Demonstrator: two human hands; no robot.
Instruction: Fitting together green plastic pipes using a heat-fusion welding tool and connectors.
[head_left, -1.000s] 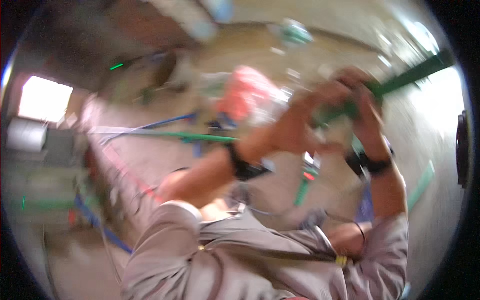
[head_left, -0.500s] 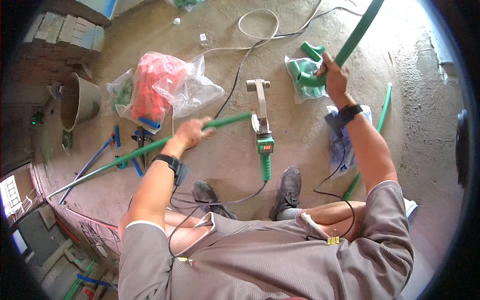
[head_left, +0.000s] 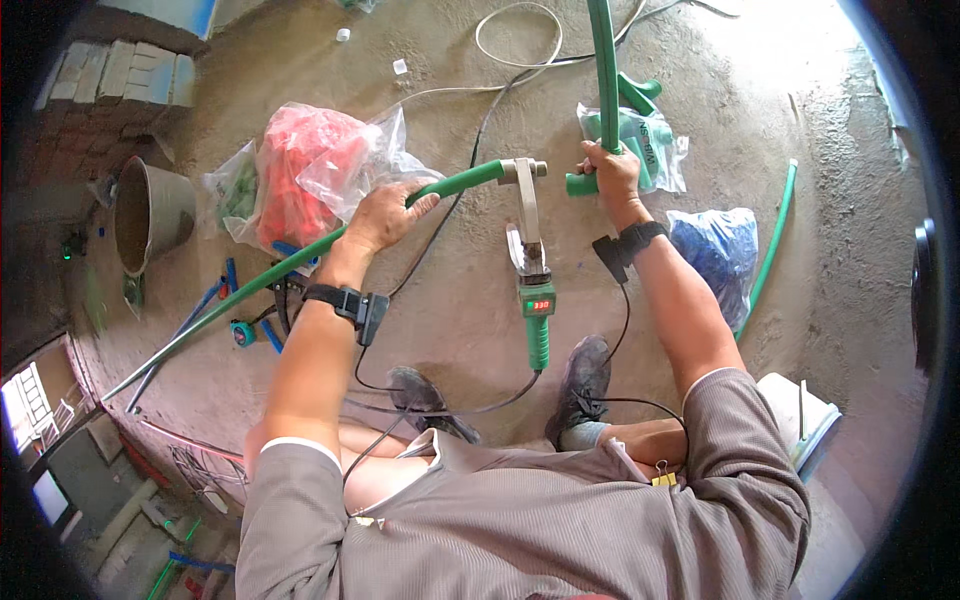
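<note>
My left hand (head_left: 385, 215) grips a long green pipe (head_left: 300, 255), whose upper end meets the metal socket head (head_left: 530, 170) of a pipe-welding tool (head_left: 537, 330) with a green handle and lit red display. My right hand (head_left: 615, 175) is closed around a second green pipe (head_left: 606, 70) that rises upward and has a short elbow end (head_left: 580, 185) pointing left toward the socket head, slightly apart from it. Behind that hand lies a clear bag (head_left: 668, 150) of green fittings.
Around me lie a pink-filled bag (head_left: 295, 170), blue-filled bag (head_left: 715, 265), loose blue pipes (head_left: 200, 305), tape measure (head_left: 242, 334), another green pipe (head_left: 770, 250) and looping cables (head_left: 480, 50). A grey bucket (head_left: 150, 215), stacked bricks (head_left: 120, 75) and white bucket (head_left: 800, 425) stand at the sides.
My left hand has raised its pipe's end up to the tool's socket head. My right hand has moved left, bringing the elbow beside the head and swinging its pipe more upright.
</note>
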